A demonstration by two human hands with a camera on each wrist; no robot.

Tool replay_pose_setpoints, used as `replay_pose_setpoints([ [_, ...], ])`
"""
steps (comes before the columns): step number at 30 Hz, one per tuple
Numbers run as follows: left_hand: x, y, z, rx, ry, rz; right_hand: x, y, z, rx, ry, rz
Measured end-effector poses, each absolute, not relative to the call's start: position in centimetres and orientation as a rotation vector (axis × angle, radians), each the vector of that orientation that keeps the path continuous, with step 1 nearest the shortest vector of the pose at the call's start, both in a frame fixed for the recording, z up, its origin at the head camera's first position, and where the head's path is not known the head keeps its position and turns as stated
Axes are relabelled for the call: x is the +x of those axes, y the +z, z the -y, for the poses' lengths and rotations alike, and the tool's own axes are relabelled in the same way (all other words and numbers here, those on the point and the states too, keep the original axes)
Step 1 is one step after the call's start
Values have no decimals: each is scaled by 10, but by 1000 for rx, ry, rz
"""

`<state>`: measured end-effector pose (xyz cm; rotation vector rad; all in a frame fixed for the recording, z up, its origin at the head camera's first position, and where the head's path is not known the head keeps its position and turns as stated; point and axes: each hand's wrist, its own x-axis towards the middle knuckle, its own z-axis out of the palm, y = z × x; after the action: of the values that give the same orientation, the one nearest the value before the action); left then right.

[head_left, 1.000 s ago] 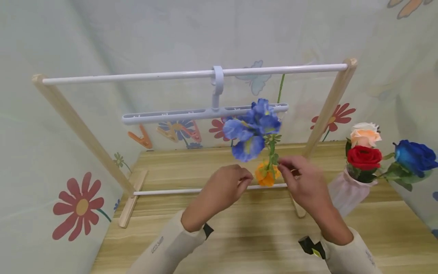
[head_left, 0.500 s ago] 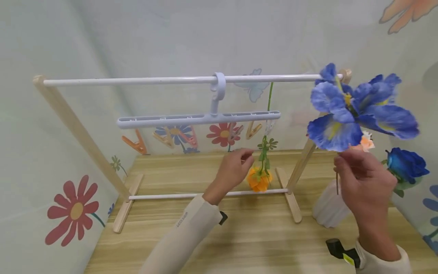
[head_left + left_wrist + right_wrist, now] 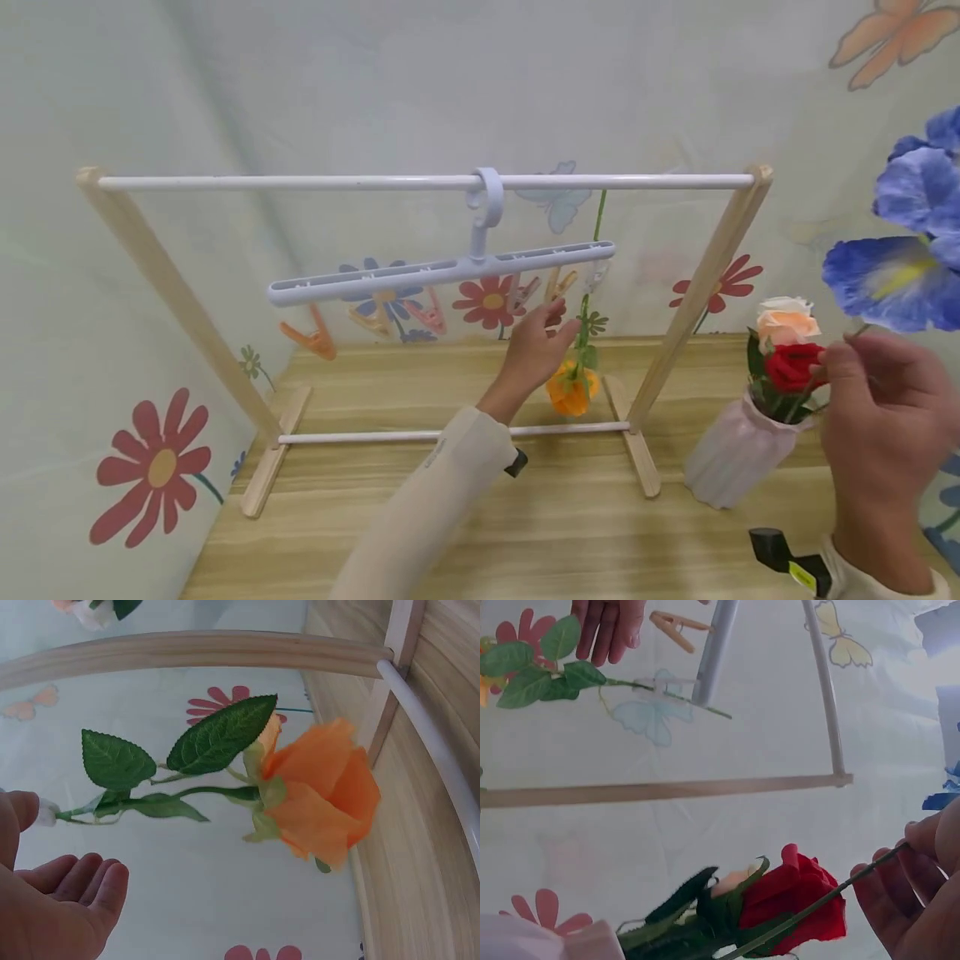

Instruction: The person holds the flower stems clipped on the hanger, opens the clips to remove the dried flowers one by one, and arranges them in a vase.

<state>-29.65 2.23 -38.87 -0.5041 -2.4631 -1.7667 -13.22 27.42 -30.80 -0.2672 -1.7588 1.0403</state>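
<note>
My right hand (image 3: 888, 408) pinches the thin stem (image 3: 810, 909) of a blue iris (image 3: 892, 279) between thumb and fingers. The bloom is upright, partly cut off at the right edge, and the stem slants down past a red rose (image 3: 793, 367) in a pale ribbed vase (image 3: 738, 457). My left hand (image 3: 534, 354) holds nothing, its thumb and fingers apart beside an orange rose (image 3: 319, 799). That rose hangs head down, its stem in a whitish clip (image 3: 597, 275) at the right end of a pale blue hanger (image 3: 442, 271).
The hanger hooks over the white top bar (image 3: 300, 182) of a wooden-sided rack (image 3: 697, 292). Several other clips, such as an orange clip (image 3: 311, 335), dangle from it. A peach rose (image 3: 787, 319) stands in the vase on the wood-grain table (image 3: 600, 533).
My right hand has carried the blue iris from beside the orange rose to the far right, over the vase. My left hand has moved slightly right, its fingers spreading beside the orange rose's stem.
</note>
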Motion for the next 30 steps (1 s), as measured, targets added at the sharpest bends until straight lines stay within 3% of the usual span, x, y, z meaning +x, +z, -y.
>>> replay_pose_setpoints([
  [13, -304, -384, -32, -362, -1720, 2410, -139, -323, -287, -434, 916, 1739],
  [30, -291, -375, -29, -571, -1826, 2451, -150, -355, -306, -536, 863, 1865],
])
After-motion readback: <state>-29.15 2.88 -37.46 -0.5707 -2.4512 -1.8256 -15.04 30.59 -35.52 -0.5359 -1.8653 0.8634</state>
